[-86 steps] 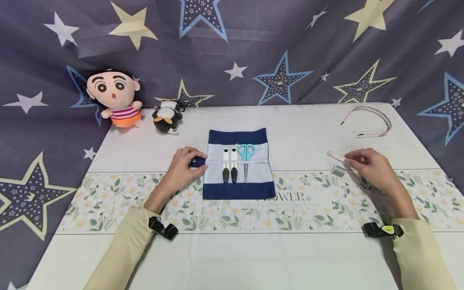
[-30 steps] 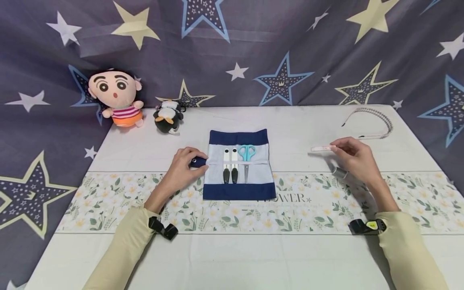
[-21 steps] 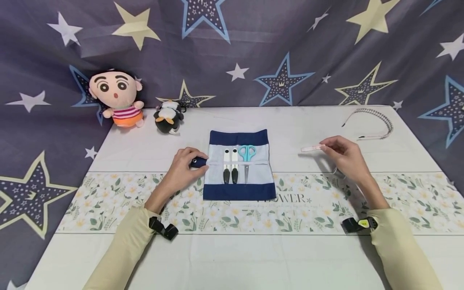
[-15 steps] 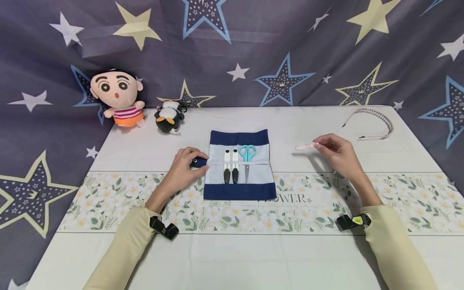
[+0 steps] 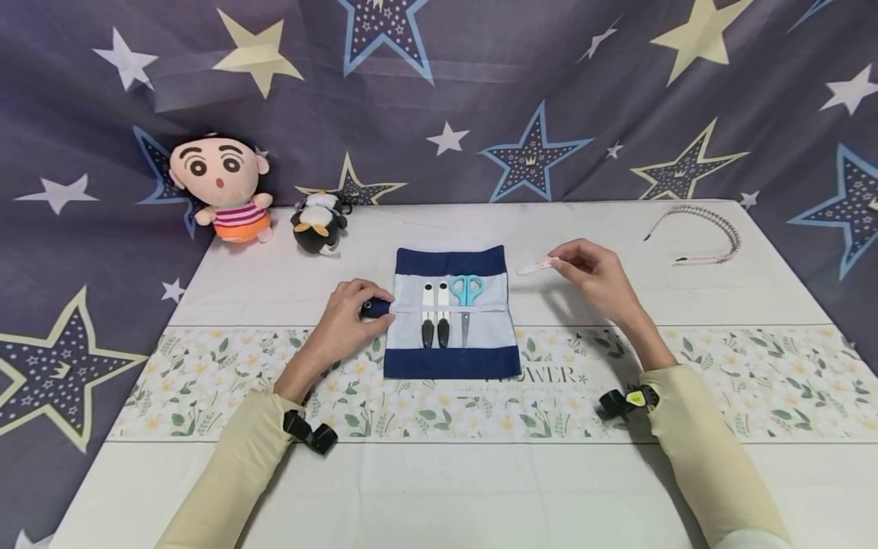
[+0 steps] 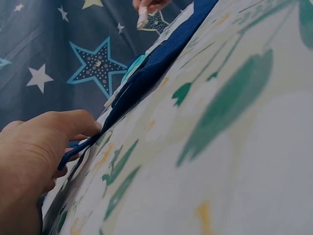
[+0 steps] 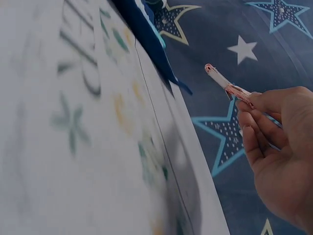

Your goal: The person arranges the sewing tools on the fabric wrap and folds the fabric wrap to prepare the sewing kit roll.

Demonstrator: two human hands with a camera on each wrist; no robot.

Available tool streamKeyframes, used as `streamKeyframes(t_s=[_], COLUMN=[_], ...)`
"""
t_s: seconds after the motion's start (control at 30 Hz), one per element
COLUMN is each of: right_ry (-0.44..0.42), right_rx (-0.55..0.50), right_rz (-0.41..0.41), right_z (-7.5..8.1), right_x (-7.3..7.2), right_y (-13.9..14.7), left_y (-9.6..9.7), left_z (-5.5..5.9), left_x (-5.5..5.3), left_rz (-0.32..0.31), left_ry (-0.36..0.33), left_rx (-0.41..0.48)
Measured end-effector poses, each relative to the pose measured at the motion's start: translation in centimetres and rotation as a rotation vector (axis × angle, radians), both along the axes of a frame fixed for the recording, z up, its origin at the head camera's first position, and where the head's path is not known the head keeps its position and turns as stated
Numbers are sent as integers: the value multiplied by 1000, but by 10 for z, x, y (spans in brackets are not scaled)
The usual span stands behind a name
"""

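An unfolded navy and pale-blue fabric pouch (image 5: 449, 364) lies at the middle of the table. Its elastic band holds two white tools with black ends (image 5: 435, 314) and a pair of turquoise-handled scissors (image 5: 466, 290). At the pouch's left edge my left hand (image 5: 346, 320) pinches its navy strap tab (image 5: 374, 306), which carries a metal snap. My right hand (image 5: 593, 278) pinches one end of a slim pink-and-white stick (image 7: 226, 85) between thumb and fingers. The stick points left, just off the pouch's upper right side; in the right wrist view its free end has a small hole.
A plush doll (image 5: 222, 183) and a small penguin toy (image 5: 318, 223) sit at the back left. Toward the back right lies a headband (image 5: 716, 229). A star-patterned curtain (image 5: 466, 99) hangs behind the table, whose cloth (image 5: 439, 473) has a floral strip.
My right hand has carried the stick left from near the headband to close beside the pouch. The grey spool-like cylinder has become hidden behind my right wrist. My left hand has stayed on the tab.
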State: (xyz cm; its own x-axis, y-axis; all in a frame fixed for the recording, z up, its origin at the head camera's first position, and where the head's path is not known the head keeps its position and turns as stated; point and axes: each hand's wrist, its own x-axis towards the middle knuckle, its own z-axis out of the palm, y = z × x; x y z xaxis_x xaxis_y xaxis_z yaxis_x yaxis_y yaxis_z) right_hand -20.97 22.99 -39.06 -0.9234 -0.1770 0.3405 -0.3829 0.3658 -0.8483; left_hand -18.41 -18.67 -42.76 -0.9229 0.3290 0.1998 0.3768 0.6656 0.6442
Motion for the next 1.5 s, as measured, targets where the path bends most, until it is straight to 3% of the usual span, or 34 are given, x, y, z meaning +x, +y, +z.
streamKeyframes(t_s=[0.2, 0.8, 1.17, 1.5], right_ry=[-7, -64, -86, -109], right_rx=[-38, -43, 38, 139], right_rz=[71, 263, 340, 360], right_z=[2, 10, 2, 2], right_x=[-5, -19, -26, -27], right_y=[-21, -98, -132, -151], left_y=[1, 4, 6, 7], left_z=[1, 1, 1, 1], left_x=[0, -2, -1, -3], left_rz=[-14, -24, -27, -30], left_ry=[41, 13, 27, 31], left_rx=[-17, 4, 8, 12])
